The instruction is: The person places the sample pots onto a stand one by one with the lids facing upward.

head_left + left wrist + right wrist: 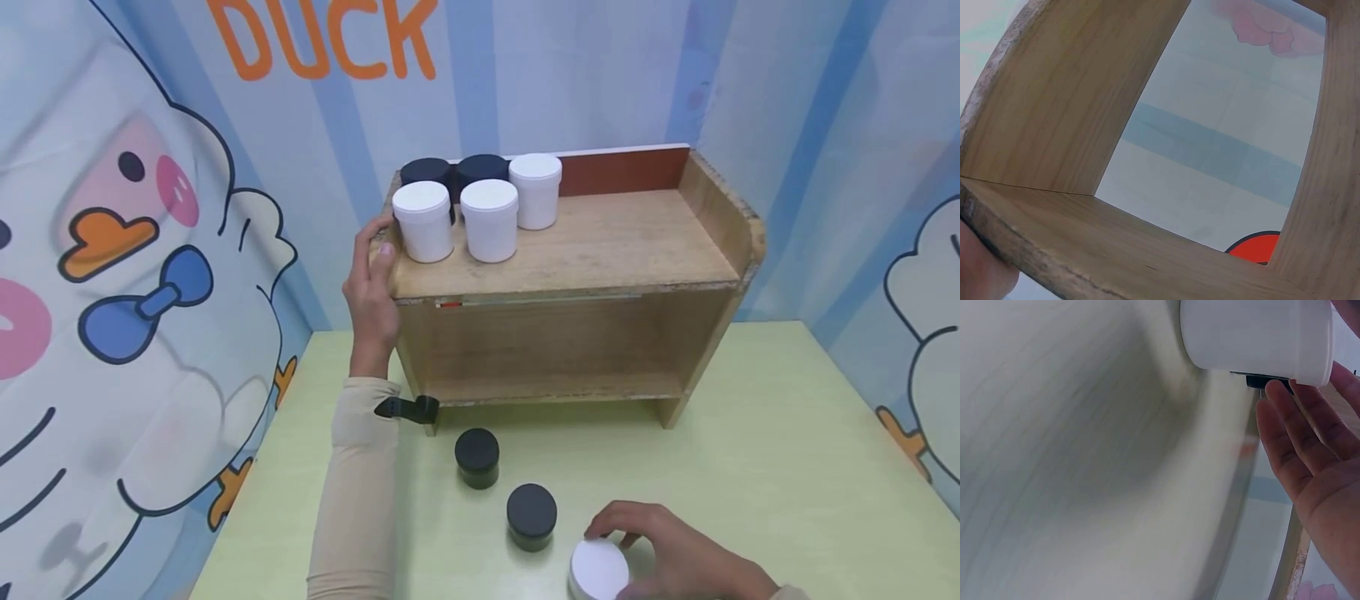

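Head view: right hand (pixel 675 554) at 5 o'clock on the green counter (pixel 787 467), its fingers curled round a white jar (pixel 597 569) that stands on the counter; two black jars (pixel 532 517) sit just beside it toward 10 o'clock, apart from each other.
Left hand (pixel 372 287): at 9 o'clock, gripping the left end of the wooden shelf (pixel 600 242), thumb over the front edge of the top board, fingers wrapped behind the side.
Shelf top: three white jars (pixel 489 219) and two black-lidded jars (pixel 427 171) bunched at its left end, close to the left hand.
Left wrist view: inside of the shelf (pixel 1116 244), boards framing a blue-striped backdrop; a bit of the hand shows at 7 o'clock against the board's edge.
Right wrist view: white jar (pixel 1257 334) at 1 o'clock on the counter (pixel 1072 456), fingers (pixel 1291 437) at 3 o'clock with their tips against its wall.
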Demonstrator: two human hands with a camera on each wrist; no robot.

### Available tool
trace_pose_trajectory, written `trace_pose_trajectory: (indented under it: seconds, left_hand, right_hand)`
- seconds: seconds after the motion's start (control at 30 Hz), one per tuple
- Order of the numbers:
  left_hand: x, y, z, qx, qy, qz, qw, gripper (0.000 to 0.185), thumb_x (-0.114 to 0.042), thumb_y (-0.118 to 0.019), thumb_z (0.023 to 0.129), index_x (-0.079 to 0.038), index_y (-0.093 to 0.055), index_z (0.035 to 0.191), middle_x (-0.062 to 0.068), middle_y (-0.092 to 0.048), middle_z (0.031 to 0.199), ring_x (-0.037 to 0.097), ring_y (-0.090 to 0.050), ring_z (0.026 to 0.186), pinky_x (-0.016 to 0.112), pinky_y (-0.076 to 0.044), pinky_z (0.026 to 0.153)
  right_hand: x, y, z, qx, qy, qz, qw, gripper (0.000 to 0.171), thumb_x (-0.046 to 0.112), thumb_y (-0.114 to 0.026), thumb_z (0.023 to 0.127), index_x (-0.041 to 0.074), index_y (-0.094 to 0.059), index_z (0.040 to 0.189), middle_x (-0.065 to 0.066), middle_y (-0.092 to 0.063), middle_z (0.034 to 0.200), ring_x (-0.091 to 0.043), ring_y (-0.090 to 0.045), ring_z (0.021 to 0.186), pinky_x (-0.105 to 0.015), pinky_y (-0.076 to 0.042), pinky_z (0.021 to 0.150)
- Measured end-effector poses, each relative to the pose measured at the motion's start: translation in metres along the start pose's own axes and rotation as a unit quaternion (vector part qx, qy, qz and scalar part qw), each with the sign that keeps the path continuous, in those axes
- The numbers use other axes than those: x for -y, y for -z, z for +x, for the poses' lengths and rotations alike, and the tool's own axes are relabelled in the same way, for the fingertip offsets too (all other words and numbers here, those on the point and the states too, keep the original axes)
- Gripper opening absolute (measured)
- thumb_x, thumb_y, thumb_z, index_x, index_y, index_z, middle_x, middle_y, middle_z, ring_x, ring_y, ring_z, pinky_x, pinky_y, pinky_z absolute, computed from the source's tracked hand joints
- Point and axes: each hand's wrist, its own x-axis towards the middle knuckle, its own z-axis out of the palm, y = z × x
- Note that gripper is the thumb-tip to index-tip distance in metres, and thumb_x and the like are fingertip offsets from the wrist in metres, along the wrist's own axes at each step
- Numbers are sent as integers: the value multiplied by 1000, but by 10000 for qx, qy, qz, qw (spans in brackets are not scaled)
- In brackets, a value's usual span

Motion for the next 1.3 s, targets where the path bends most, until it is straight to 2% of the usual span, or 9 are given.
trace_pose_trajectory:
  seconds: [0.13,0.43,0.57,0.67,0.87,1.1,1.3]
  left_hand:
    - [0,0,0,-5,-23,-9,10000,45,-43,-38,99,-31,-52,141,-4,-46,157,19,-38,149,53,-26,122]
    - [0,0,-1,-9,-33,5,10000,46,-43,-38,99,-30,-52,141,-3,-47,157,19,-38,148,53,-27,122]
    - [0,0,-2,-17,-37,-2,10000,46,-42,-38,99,-30,-52,141,-3,-46,157,19,-38,149,53,-26,122]
    - [-1,-1,-2,-12,-35,-21,10000,46,-42,-38,99,-30,-52,141,-3,-46,157,19,-38,148,53,-26,122]
    - [-1,-1,-1,-17,0,-19,10000,46,-42,-38,98,-31,-52,141,-3,-46,157,20,-39,148,53,-27,122]
    - [-2,-1,-1,-25,39,-22,10000,46,-42,-37,99,-31,-52,141,-3,-46,157,20,-38,149,52,-27,122]
    - [-1,0,-1,-27,61,-59,10000,46,-42,-37,98,-31,-52,141,-2,-46,157,19,-38,149,52,-26,122]
  right_hand:
    - [2,-2,0,66,-330,124,9994,47,30,-81,83,25,-60,125,8,-66,123,-4,-60,103,-25,-51,84]
    - [6,-5,-1,100,-574,147,9982,48,32,-81,83,25,-61,126,9,-66,125,-4,-60,101,-25,-49,84]
    - [7,-7,0,182,-1008,176,9946,49,36,-81,83,25,-62,127,13,-66,125,-2,-59,102,-24,-48,86]
    - [7,-9,0,193,-1162,150,9929,50,37,-81,83,25,-62,127,14,-66,126,-2,-59,102,-23,-48,87]
    - [8,-10,0,156,-1005,150,9947,51,37,-80,85,22,-62,130,8,-66,127,-1,-59,105,-23,-49,88]
    - [11,-11,2,299,-1498,193,9881,56,43,-79,83,22,-62,132,11,-65,127,-1,-58,108,-22,-48,91]
    - [8,-15,1,191,-1243,151,9919,55,41,-80,84,20,-62,131,7,-68,126,0,-58,109,-22,-49,91]
